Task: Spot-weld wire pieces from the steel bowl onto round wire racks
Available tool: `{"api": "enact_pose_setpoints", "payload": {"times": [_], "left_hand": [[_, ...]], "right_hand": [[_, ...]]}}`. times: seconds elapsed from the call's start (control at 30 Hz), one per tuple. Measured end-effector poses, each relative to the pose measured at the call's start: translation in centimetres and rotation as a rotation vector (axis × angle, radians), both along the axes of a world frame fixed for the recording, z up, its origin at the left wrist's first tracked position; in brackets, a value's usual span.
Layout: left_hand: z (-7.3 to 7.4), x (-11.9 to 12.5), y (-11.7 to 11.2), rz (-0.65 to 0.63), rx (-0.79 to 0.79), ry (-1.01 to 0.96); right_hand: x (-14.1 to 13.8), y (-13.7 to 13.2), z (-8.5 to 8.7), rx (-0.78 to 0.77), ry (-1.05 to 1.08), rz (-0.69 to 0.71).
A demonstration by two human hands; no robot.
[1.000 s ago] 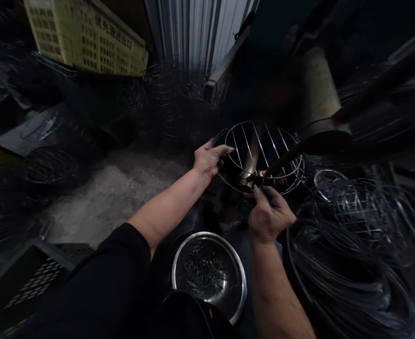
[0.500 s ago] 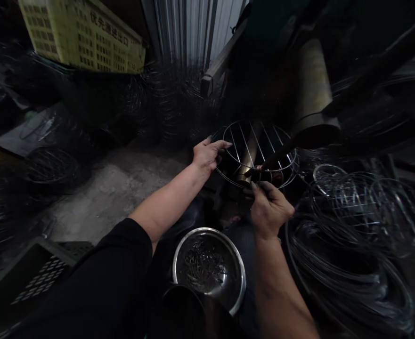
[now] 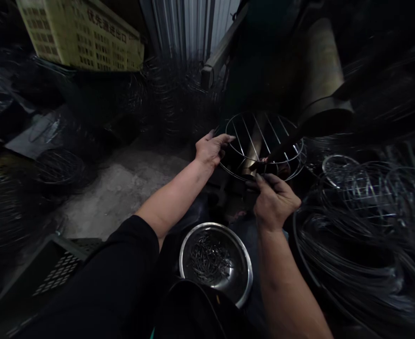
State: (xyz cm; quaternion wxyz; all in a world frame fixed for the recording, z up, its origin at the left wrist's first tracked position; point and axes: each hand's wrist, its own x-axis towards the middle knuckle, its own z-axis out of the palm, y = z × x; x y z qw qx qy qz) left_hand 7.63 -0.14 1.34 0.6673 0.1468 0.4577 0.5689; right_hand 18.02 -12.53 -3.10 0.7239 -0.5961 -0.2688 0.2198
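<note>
A round wire rack (image 3: 264,146) with parallel bars and two rings sits around the metal electrode post of a machine. My left hand (image 3: 210,149) is closed on the rack's left rim, its index finger stretched along the upper ring. At the front rim my right hand (image 3: 276,200) is pinched, fingertips close against the lower ring; what lies between them is hidden. A cylindrical metal arm (image 3: 323,70) of the machine hangs above right, with a dark rod reaching down to the rack's front. Below my hands, a steel bowl (image 3: 248,278) holds many short metal pieces (image 3: 210,259).
Coiled wire rings (image 3: 355,259) and more wire racks (image 3: 366,193) are heaped at the right. A yellow crate (image 3: 87,37) stands at the back left, and a green crate (image 3: 59,268) lies front left. Stacked wire goods (image 3: 165,99) stand behind the concrete floor (image 3: 104,202).
The view has shifted a little, so hands, rack and bowl appear slightly farther right and higher. Both hands keep their grip, and the rack stays at the post.
</note>
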Motion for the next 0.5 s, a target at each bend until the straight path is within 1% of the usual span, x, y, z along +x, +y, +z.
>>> {"api": "enact_pose_setpoints", "payload": {"times": [0.07,0.17,0.27,0.37,0.5], "left_hand": [[0.0,0.0,-0.1,-0.001,-0.006,-0.003],[0.1,0.0,-0.3,-0.03,0.018,0.047],[-0.2,0.0,-0.2,-0.043,0.038,0.087],[-1.3,0.4,0.6,-0.051,0.026,0.116],[-3.7,1.0,2.4,-0.066,0.069,0.173]], "right_hand": [[0.2,0.1,-0.3,-0.012,-0.038,-0.006],[0.5,0.1,-0.4,-0.029,-0.084,-0.008],[0.7,0.1,-0.4,-0.052,-0.126,-0.012],[0.7,0.4,-0.4,-0.095,-0.117,0.017],[0.6,0.1,0.4,-0.164,-0.127,0.067]]}}
